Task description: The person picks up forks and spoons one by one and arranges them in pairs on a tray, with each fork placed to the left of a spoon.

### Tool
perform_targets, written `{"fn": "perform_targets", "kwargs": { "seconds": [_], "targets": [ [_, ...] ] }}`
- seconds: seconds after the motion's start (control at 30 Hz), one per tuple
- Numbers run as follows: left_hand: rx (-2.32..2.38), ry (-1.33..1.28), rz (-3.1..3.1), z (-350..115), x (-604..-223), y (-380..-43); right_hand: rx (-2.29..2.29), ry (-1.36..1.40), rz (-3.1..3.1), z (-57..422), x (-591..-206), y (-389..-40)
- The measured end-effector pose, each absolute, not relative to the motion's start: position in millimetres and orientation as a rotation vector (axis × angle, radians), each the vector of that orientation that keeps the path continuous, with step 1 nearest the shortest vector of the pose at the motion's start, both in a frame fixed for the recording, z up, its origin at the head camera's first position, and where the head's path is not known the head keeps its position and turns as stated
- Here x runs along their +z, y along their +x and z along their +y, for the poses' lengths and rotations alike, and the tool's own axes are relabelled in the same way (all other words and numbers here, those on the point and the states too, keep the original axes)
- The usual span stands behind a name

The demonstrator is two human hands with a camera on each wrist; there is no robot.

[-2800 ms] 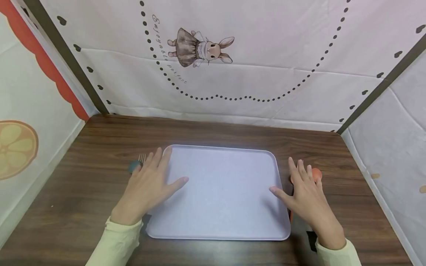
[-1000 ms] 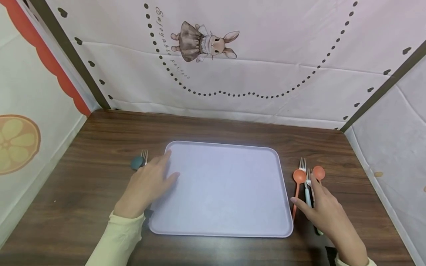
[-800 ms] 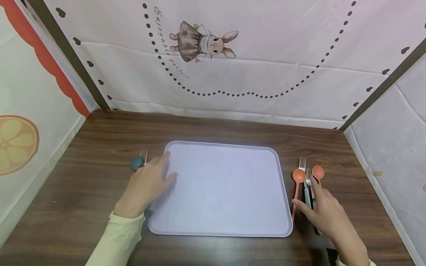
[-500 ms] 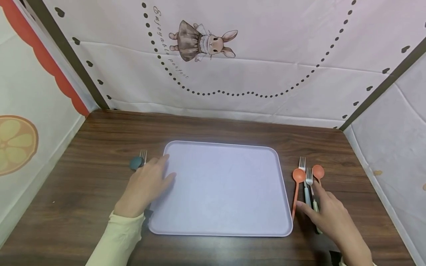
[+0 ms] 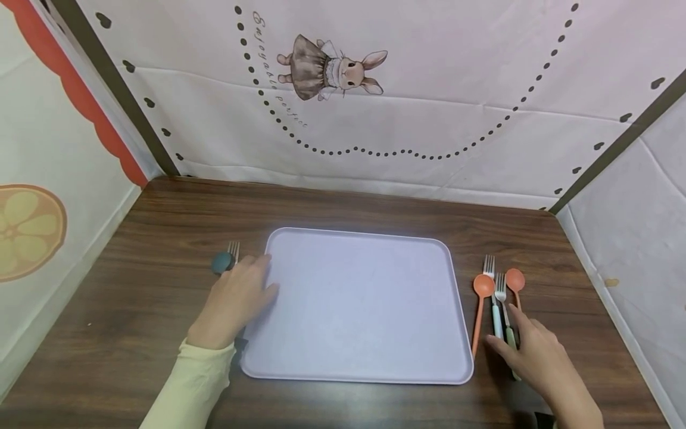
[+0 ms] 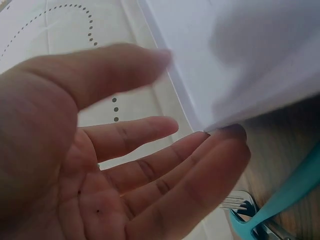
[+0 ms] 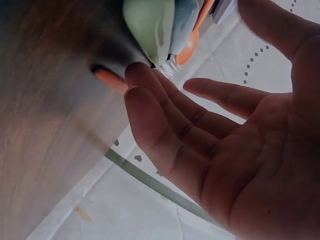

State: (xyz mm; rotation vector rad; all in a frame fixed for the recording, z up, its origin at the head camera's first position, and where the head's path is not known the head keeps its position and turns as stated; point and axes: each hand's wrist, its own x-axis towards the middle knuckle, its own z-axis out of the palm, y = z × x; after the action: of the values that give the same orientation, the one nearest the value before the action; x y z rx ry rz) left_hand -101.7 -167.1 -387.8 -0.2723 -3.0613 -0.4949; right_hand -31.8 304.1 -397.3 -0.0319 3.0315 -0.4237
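A flat pale lavender tray (image 5: pixel 359 304) lies in the middle of the head view. My left hand (image 5: pixel 230 304) is at its left side, fingers loosely bent; in the left wrist view the fingertips (image 6: pixel 232 137) reach the tray's edge, the thumb apart. My right hand (image 5: pixel 541 357) hovers with relaxed fingers over the handle ends of cutlery right of the tray. That cutlery is an orange spoon (image 5: pixel 483 287), a fork with a light blue handle (image 5: pixel 497 322), a fork with a green handle (image 5: pixel 510 338) and another orange spoon (image 5: pixel 515 280), partly hidden by the hand.
Beyond my left hand lie a teal spoon (image 5: pixel 221 262) and a fork (image 5: pixel 234 250), their handles hidden. The dark wooden table (image 5: pixel 343 208) meets a white printed cloth wall (image 5: pixel 429 71) at the back, with cloth walls on both sides.
My right hand has moved right and back from the tray's right edge, uncovering the forks and orange spoons. My left fingers and thumb have drawn slightly left, off the tray's surface.
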Motion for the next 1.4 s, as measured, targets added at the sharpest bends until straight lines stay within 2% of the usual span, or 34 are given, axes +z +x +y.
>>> {"fn": "perform_targets", "kwargs": {
  "seconds": [1.4],
  "targets": [
    [-0.551, -0.308, -3.147, -170.9, -384.7, -96.9, -0.436, 0.044, 2.867, 309.5, -403.5, -31.9]
  ]
}}
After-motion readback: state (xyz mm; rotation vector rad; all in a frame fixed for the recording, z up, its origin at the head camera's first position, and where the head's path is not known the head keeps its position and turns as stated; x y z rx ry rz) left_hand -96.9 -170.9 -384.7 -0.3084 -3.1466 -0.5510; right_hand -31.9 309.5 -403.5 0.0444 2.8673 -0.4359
